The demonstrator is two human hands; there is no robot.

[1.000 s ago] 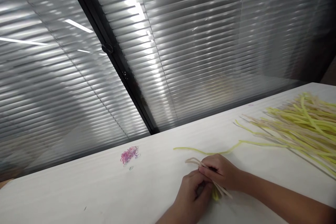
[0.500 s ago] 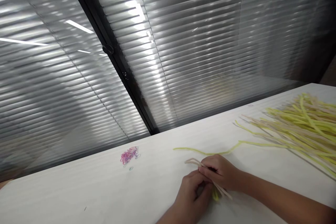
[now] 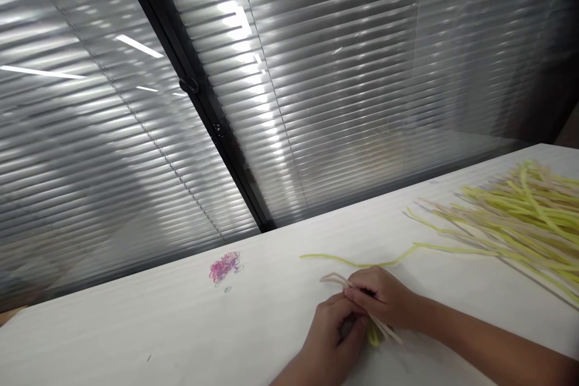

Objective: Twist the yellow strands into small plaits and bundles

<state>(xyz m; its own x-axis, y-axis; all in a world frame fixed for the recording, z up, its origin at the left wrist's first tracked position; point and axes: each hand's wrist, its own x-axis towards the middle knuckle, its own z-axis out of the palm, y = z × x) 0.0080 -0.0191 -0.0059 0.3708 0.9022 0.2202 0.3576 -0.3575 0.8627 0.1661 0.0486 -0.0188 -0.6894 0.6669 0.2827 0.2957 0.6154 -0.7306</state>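
Both my hands meet low in the view, a little right of the middle, over the white table. My right hand is closed on pale beige fuzzy stems, like pipe cleaners, whose bent ends stick out to the left. Their other ends come out below the hand, beside a short folded yellow stem. My left hand is closed against the same bundle, its fingers touching the right hand. What lies between the fingers is partly hidden. Just behind the hands lies one long yellow pipe cleaner on the table.
A loose pile of yellow and beige pipe cleaners spreads over the right side of the white table. Small pink and purple rubber bands are heaped at the back left. Behind the table stands a glass partition with blinds.
The hands keep almost the same pose on the stems. The whole view has shifted very slightly, with things appearing a few pixels further right.
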